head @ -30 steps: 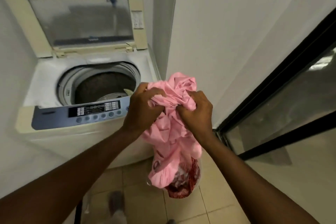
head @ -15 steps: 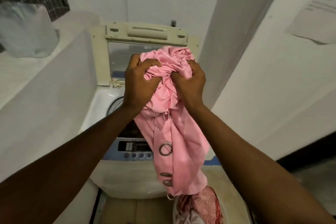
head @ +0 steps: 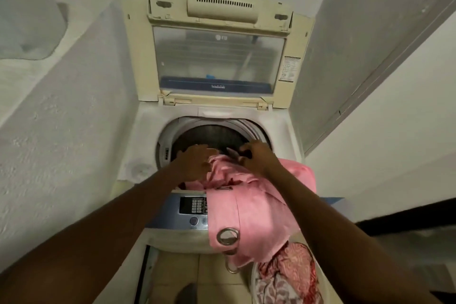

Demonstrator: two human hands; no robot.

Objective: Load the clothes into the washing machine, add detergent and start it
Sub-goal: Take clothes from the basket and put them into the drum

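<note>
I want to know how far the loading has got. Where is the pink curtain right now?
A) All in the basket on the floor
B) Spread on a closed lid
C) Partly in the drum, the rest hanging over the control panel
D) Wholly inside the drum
C: the pink curtain runs out of the drum and across the control panel, and its end with the metal eyelet hangs down the machine's front.
</note>
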